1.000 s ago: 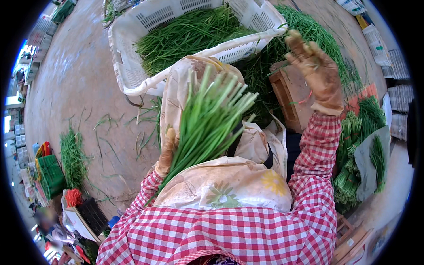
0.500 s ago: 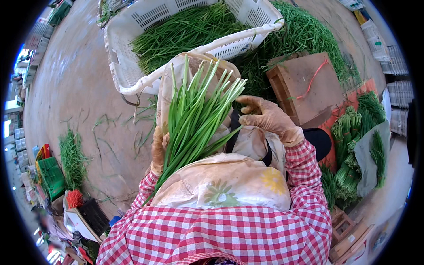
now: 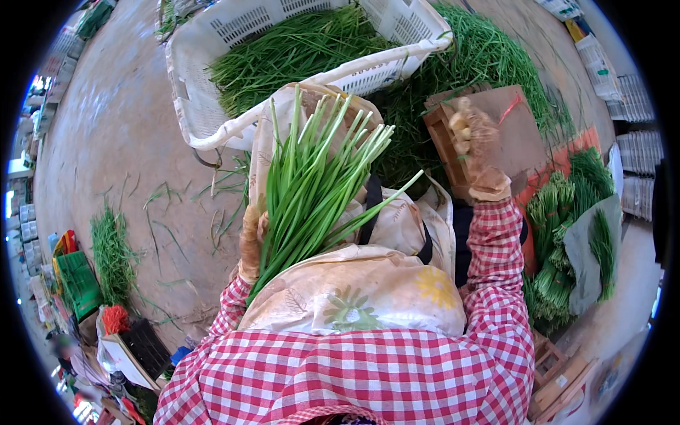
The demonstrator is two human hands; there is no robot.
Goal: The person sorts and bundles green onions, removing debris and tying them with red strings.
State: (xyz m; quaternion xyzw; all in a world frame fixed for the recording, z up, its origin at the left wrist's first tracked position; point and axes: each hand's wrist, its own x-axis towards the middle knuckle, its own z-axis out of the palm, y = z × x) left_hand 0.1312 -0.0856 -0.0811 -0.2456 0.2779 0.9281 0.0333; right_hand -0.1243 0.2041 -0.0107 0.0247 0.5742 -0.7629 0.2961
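Observation:
A loose bunch of green chives [image 3: 312, 191] with pale stem ends lies across my lap, the stems pointing up and away. My gloved left hand [image 3: 251, 241] is closed around the bunch's left side, its fingers partly hidden behind the leaves. One stalk sticks out to the right, apart from the others. Over the upturned wooden box [image 3: 520, 142] on the right, my gloved right hand [image 3: 478, 142] is smeared by motion, so its grip cannot be made out. A red tie [image 3: 510, 110] lies on top of the box, just beyond that hand.
A white slatted crate [image 3: 234, 134] holding more greens stands ahead. Behind the box is a heap of loose greens [image 3: 496, 57]. Tied bundles [image 3: 556, 248] lie on an orange sheet to the right. Scattered leaves [image 3: 113, 255] lie on the floor at left.
My right hand has moved away from the bunch, to the right and forward over the wooden box. The left hand keeps its hold, and one stalk now juts out to the right.

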